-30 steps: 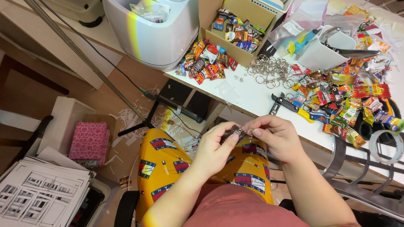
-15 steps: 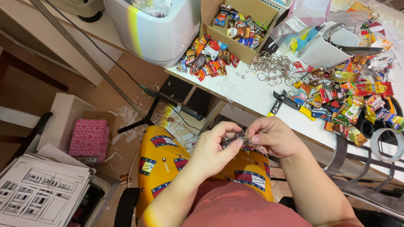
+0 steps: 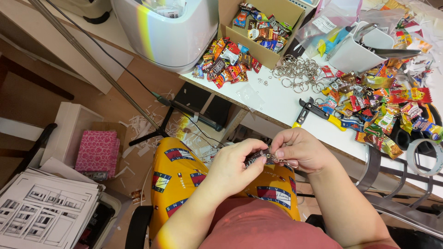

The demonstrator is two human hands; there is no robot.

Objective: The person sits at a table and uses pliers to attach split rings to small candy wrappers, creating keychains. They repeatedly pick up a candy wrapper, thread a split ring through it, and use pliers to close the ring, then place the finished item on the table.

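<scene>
My left hand (image 3: 233, 166) and my right hand (image 3: 300, 150) meet over my lap, above yellow patterned shorts (image 3: 184, 177). Between their fingertips they pinch a small dark charm on a metal chain or ring (image 3: 264, 156). The fingers hide most of it. Both hands are below the front edge of the white table (image 3: 277, 99).
The table holds a heap of metal key rings (image 3: 297, 74), yellow-handled pliers (image 3: 318, 113), many small colourful snack-packet charms (image 3: 383, 108), a cardboard box of them (image 3: 258, 27) and a white cup (image 3: 355, 50). A pink box (image 3: 98, 151) and printed sheets (image 3: 46, 207) lie on the floor at left.
Both hands stay together over my lap, fingers shifting slightly on the small charm. The view has drifted a little.
</scene>
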